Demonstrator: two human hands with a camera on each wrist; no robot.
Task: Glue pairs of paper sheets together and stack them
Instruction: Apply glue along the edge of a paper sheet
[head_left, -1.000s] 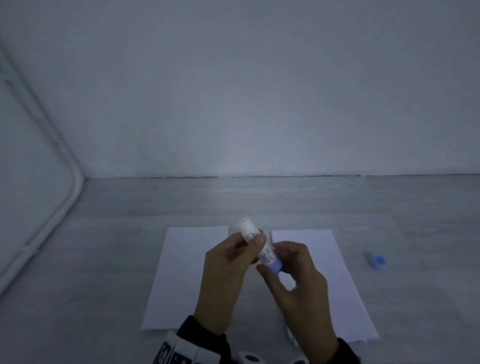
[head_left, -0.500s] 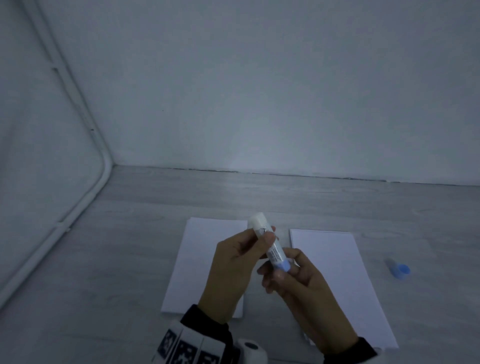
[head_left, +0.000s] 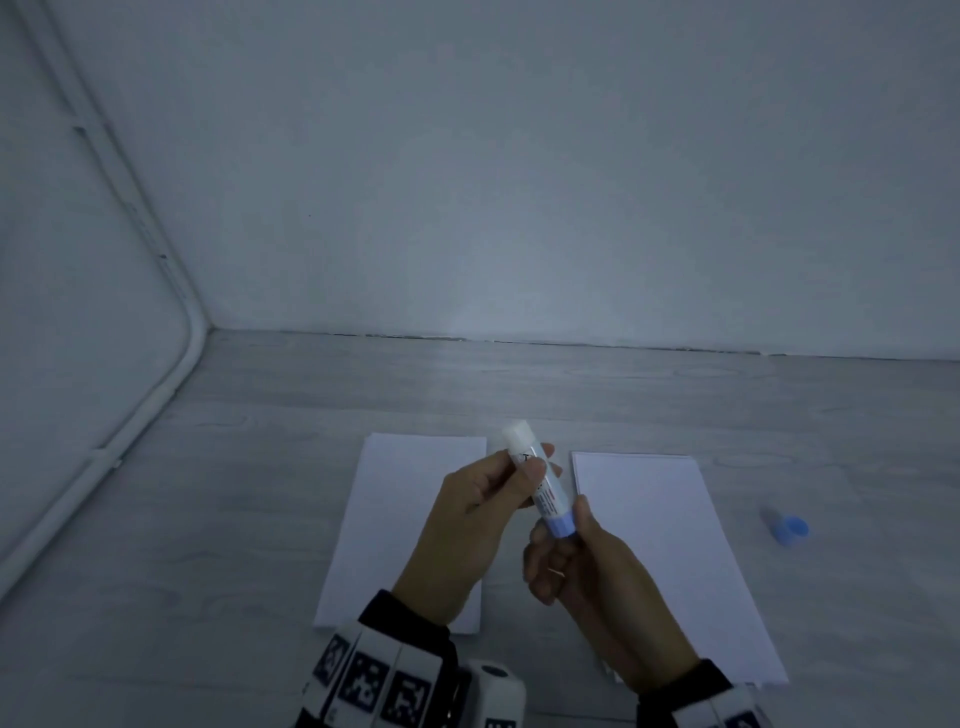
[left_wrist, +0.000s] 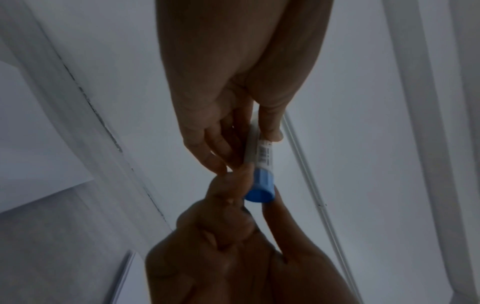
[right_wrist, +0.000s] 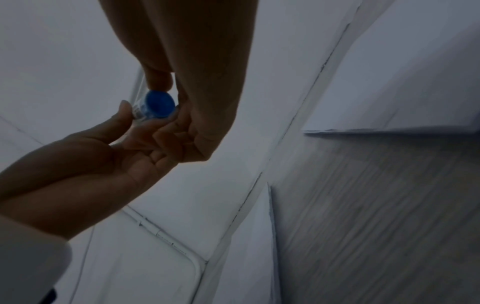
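Both my hands hold the glue stick (head_left: 540, 480): left hand (head_left: 467, 525) pinching its barrel, right hand (head_left: 587, 566) pinching its blue base.

Pale grey wood-grain counter (head_left: 260, 519) fills lower half of head view, grain running L-R. Plain white back wall (head_left: 519, 182) meets it along a thin dark seam (head_left: 571, 343). White side wall (head_left: 62, 312) at left, w/ a white rounded conduit strip (head_left: 156, 249) running down it diagonally, curving at the corner (head_left: 196, 332), then following the counter edge toward bottom left. Same strip seen in R wrist view (right_wrist: 161, 234) w/ small marks on it, and in L wrist view (left_wrist: 306, 164) as thin white line. Light is dim, bluish.
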